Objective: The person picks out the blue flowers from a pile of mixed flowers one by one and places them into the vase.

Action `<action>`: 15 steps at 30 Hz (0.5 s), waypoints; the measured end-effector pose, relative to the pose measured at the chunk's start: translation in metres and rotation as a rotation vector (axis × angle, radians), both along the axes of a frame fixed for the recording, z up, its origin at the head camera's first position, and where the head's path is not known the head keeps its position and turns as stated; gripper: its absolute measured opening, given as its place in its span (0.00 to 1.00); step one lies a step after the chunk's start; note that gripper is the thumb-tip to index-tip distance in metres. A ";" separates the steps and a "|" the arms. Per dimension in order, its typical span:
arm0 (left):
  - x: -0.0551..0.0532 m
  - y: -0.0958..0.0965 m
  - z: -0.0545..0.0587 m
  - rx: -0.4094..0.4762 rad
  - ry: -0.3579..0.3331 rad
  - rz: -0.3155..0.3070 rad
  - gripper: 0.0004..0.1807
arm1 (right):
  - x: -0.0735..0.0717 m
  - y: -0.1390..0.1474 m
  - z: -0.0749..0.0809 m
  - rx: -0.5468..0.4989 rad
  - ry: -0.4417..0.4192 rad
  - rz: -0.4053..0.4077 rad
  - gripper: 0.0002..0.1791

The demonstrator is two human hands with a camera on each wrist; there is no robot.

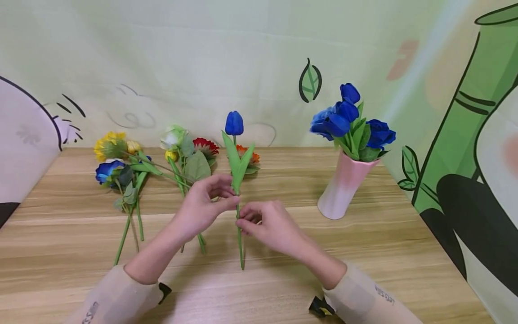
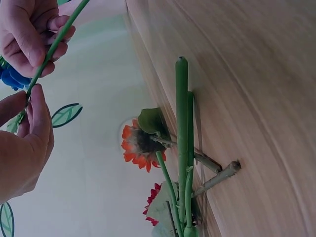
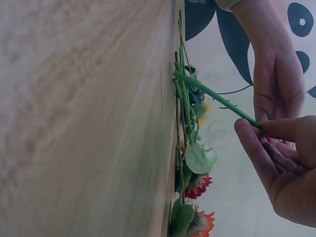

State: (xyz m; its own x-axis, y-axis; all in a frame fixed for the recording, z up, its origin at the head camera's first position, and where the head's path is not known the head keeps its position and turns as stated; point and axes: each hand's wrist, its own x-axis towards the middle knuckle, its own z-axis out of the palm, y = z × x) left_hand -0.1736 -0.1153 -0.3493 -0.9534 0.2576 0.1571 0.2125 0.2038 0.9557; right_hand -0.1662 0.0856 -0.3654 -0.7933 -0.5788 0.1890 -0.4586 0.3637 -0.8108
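Above a wood-grain table (image 1: 283,292) before a printed cloth (image 1: 202,67), the left hand (image 1: 204,202) pinches a blue flower (image 1: 234,124) by its stem (image 1: 241,247) just below the leaves (image 1: 243,164), and the right hand (image 1: 275,227) pinches it lower down, the fingers of both curled in. Steadying it well probably calls for a light hold at both points (a hard squeeze could bend the thin stem). The flower, left of the pink-and-white vase (image 1: 341,193), looks straight, with a smooth, closed bud (image 1: 234,120) and broad green leaves.
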 end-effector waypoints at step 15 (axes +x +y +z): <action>-0.003 0.003 0.001 0.133 0.022 0.000 0.10 | 0.000 0.003 -0.002 -0.022 0.009 -0.035 0.03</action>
State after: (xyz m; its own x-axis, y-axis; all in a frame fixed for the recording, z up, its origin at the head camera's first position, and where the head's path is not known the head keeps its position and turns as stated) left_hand -0.1768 -0.1125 -0.3480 -0.9495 0.2326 0.2107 0.2335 0.0752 0.9694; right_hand -0.1661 0.0881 -0.3672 -0.8111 -0.5465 0.2085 -0.4534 0.3620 -0.8145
